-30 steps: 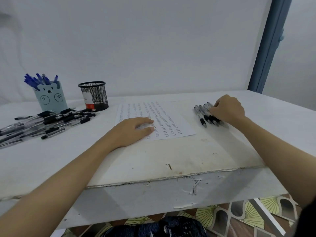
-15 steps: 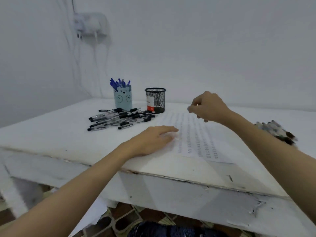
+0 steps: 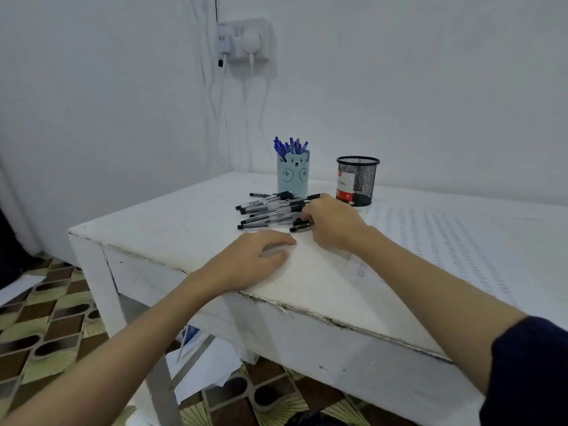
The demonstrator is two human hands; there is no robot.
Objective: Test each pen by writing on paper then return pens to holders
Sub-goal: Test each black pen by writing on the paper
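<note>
A pile of black capped pens (image 3: 267,210) lies on the white table (image 3: 172,235), in front of a pale blue bear-faced holder (image 3: 293,176) full of blue pens (image 3: 290,147). Just right of that holder stands a black mesh holder (image 3: 358,179). My right hand (image 3: 333,224) is at the pile's right end, with its fingers curled over the cap end of a black pen (image 3: 299,229). The thumb is hidden. My left hand (image 3: 258,261) lies flat on the table, fingertips at the near corner of the printed paper (image 3: 445,241).
A wall socket (image 3: 246,41) with plugs and hanging cables is above the table's far corner. The table's chipped front edge (image 3: 307,312) runs across the near side. Loose sheets (image 3: 203,361) lie on the patterned tile floor under the table.
My right hand left the small group of pens on the right, crossed over the paper and came down on the black pen pile. The view swung left. My left hand stayed put.
</note>
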